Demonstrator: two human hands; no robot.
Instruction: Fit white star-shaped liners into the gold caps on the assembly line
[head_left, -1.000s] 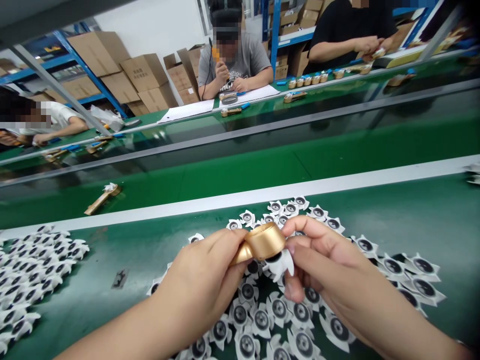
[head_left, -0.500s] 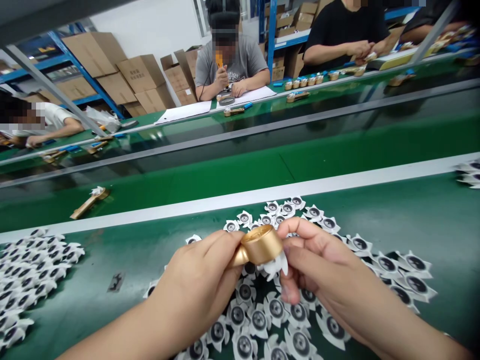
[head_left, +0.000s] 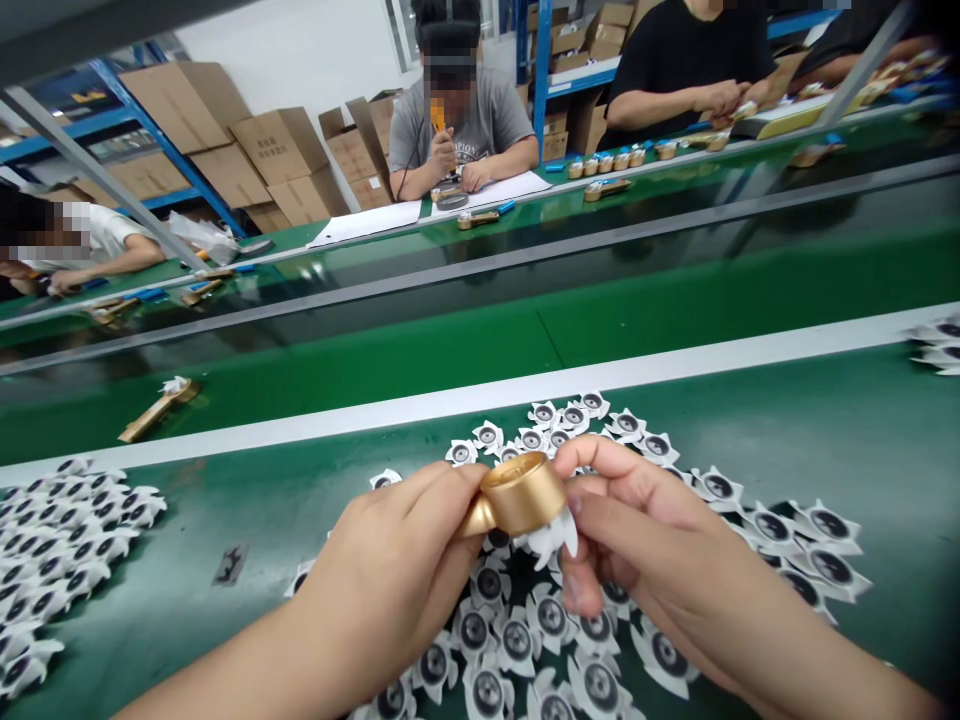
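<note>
A gold housing with a round open ring and a short handle is held over the green table. My left hand is closed around its handle, most of which the fingers hide. Beneath the ring a white fan wheel pokes out, its blades pointing down. The fingertips of my right hand pinch this wheel at its right side, close against the ring. Many white fan wheels with dark hubs lie on the table under and around both hands.
More fan wheels cover the table at the left. Behind a white strip, a green belt carries a gold housing. Across it, people work at a bench with gold parts. Cardboard boxes stand behind.
The gold housing on the near belt has shifted slightly left, while parts on the far belt have moved right. Both my hands keep nearly the same hold.
</note>
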